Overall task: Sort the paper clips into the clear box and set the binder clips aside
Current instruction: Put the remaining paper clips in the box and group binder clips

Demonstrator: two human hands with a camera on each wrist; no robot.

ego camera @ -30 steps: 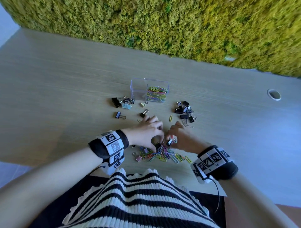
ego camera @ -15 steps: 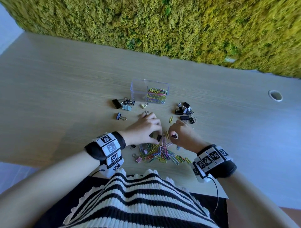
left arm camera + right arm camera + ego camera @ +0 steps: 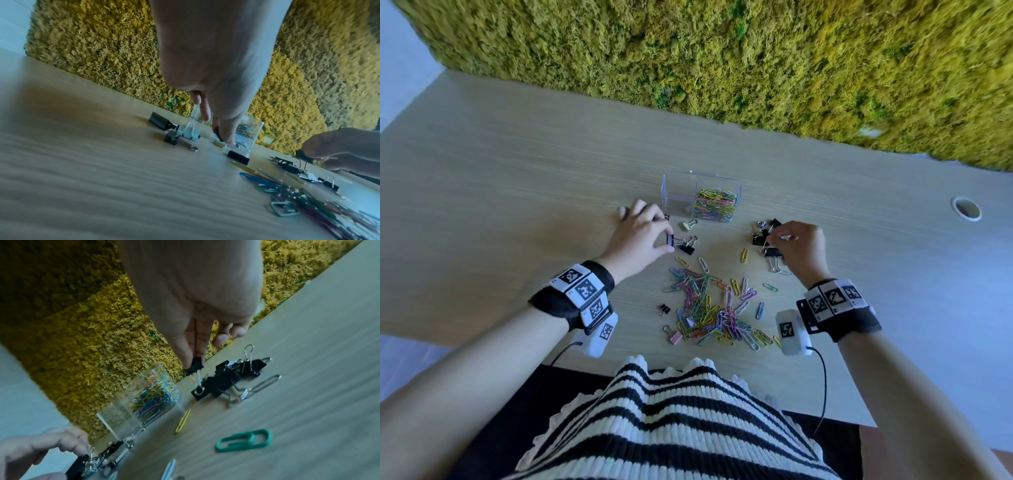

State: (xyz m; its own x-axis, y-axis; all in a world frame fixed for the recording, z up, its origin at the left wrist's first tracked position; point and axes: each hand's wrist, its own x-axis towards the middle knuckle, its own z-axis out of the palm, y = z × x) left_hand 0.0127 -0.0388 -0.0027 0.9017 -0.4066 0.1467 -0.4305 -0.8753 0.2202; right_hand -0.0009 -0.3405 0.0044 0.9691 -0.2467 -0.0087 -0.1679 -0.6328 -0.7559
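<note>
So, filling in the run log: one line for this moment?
left hand pinches binder clip | right hand pinches binder clip | paper clips unsorted

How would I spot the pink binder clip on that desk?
Start at the big heap of coloured paper clips nearest the person. At its near left corner lies the pink binder clip, the only pink one; the small binder clip beside it is black.

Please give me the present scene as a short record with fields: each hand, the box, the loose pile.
left hand: pinches a black binder clip, left of the box
right hand: pinches a small black binder clip over the right group
clear box: holds colored paper clips
loose pile: paper clips, unsorted, near the person
</note>
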